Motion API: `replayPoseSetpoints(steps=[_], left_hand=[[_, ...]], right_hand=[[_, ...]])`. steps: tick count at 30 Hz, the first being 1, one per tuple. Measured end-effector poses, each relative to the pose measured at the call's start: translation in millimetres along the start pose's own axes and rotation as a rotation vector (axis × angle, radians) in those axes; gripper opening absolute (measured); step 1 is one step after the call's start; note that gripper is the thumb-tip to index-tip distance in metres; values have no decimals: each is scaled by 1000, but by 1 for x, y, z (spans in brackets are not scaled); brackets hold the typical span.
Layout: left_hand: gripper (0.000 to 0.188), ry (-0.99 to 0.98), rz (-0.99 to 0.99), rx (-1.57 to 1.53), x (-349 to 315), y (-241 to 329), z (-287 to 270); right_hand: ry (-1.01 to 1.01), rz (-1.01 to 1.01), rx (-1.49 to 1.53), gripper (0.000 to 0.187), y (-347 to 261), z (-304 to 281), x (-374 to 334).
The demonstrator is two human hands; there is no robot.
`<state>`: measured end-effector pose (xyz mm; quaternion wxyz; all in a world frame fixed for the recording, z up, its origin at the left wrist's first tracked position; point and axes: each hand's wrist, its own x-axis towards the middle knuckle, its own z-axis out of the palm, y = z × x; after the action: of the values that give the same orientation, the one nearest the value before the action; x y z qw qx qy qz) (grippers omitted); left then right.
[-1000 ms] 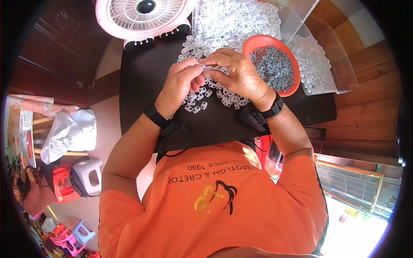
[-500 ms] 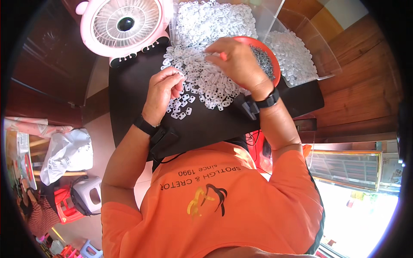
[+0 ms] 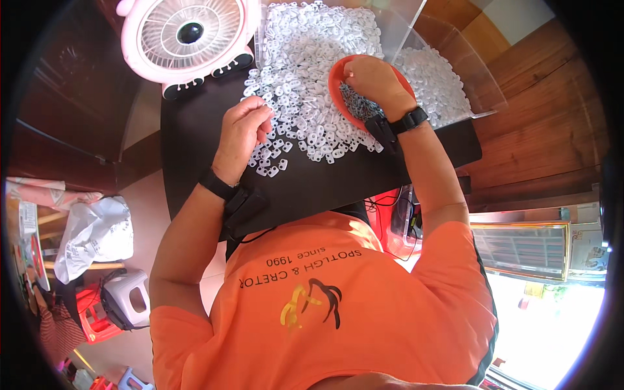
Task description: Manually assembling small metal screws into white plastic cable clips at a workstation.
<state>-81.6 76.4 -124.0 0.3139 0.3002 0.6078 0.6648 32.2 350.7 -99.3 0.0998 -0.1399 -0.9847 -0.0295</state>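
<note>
Fingers of our left hand (image 3: 244, 130) are pinching a small white plastic piece at the left edge of the white heap (image 3: 305, 78) on the black counter (image 3: 195, 149). Right of the heap, our right hand (image 3: 377, 81) is dipping into the orange bowl (image 3: 338, 84); we cannot tell its grip. We are judging one small metal part at a time best, keeping clear of the bowl's rim and the clear bin (image 3: 468, 71) beyond.

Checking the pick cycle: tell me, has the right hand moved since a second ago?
Yes. The right hand left the white parts and went right, into the orange bowl.
</note>
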Motion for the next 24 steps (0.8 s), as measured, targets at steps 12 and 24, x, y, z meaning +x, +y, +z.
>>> replayPoseSetpoints(steps=[12, 24], left_hand=[[17, -22, -17, 4, -1, 3, 1], [19, -43, 19, 18, -2, 1, -1]], right_hand=[[-92, -56, -62, 17, -7, -4, 9], [31, 100, 275, 18, 9, -20, -10]])
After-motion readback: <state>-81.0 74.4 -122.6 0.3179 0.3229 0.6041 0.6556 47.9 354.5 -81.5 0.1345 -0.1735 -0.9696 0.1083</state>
